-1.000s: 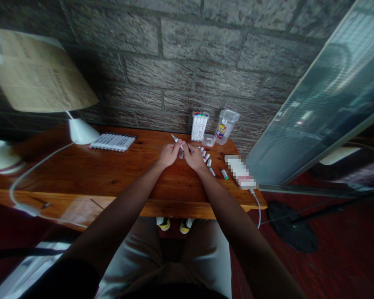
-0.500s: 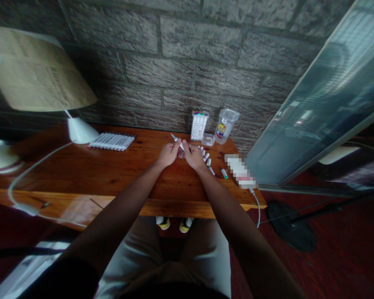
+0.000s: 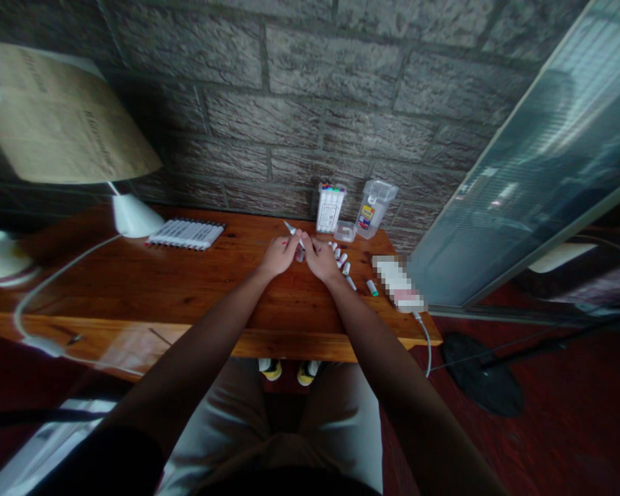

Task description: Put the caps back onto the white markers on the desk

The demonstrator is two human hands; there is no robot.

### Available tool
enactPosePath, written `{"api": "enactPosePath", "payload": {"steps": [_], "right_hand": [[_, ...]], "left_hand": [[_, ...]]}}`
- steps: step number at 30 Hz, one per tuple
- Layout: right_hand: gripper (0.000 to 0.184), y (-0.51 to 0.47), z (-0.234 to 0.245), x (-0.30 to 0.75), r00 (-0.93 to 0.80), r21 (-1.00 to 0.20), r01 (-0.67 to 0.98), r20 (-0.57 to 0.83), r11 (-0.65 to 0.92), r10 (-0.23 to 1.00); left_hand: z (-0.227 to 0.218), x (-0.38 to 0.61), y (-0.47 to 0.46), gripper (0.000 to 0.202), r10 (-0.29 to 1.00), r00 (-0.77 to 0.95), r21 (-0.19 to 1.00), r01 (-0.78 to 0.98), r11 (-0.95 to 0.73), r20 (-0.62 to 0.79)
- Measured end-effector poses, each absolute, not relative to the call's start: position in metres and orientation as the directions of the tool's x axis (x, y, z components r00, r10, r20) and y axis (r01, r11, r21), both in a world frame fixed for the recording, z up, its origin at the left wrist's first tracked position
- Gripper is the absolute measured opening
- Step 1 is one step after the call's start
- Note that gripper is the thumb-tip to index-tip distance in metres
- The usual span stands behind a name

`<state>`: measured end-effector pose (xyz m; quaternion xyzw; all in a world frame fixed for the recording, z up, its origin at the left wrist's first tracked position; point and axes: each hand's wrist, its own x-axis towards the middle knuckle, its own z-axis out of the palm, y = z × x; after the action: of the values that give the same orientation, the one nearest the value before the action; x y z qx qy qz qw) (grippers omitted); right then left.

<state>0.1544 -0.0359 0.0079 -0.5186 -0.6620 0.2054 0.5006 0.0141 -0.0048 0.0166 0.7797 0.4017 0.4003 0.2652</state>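
Note:
My left hand (image 3: 280, 255) and my right hand (image 3: 320, 259) meet above the desk, thumbs nearly touching. Both are closed round a slim white marker (image 3: 290, 228), whose pointed end sticks out to the upper left. Its lower part is mostly hidden by my fingers. A small dark-and-clear piece shows below the thumbs, too small to make out. Just right of my right hand lie several short white marker caps (image 3: 346, 269), partly hidden by that hand. One cap with a green end (image 3: 373, 288) lies apart from them.
A row of white markers (image 3: 186, 234) lies left, beside a lamp (image 3: 134, 217). At the wall stand a case of markers (image 3: 330, 210) and a clear case (image 3: 375, 213), with a small clear lid (image 3: 344, 233) between. A blurred-out device (image 3: 397, 282) with a cable lies right.

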Motion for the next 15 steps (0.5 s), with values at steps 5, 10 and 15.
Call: {"api": "enactPosePath", "payload": {"steps": [5, 10, 15], "right_hand": [[0.068, -0.0361, 0.0090, 0.1548, 0.030, -0.788, 0.496, 0.435, 0.364, 0.900], [0.068, -0.0372, 0.0101, 0.1551, 0.015, -0.802, 0.479, 0.412, 0.355, 0.911], [0.069, -0.0361, 0.0085, 0.1548, 0.022, -0.793, 0.489, 0.429, 0.365, 0.903]], "left_hand": [[0.0160, 0.0145, -0.0044, 0.069, 0.838, 0.357, 0.732, 0.417, -0.539, 0.413], [0.0153, 0.0154, -0.0051, 0.068, 0.844, 0.355, 0.745, 0.410, -0.527, 0.402], [0.0170, 0.0160, -0.0073, 0.069, 0.847, 0.356, 0.744, 0.416, -0.522, 0.395]]}}
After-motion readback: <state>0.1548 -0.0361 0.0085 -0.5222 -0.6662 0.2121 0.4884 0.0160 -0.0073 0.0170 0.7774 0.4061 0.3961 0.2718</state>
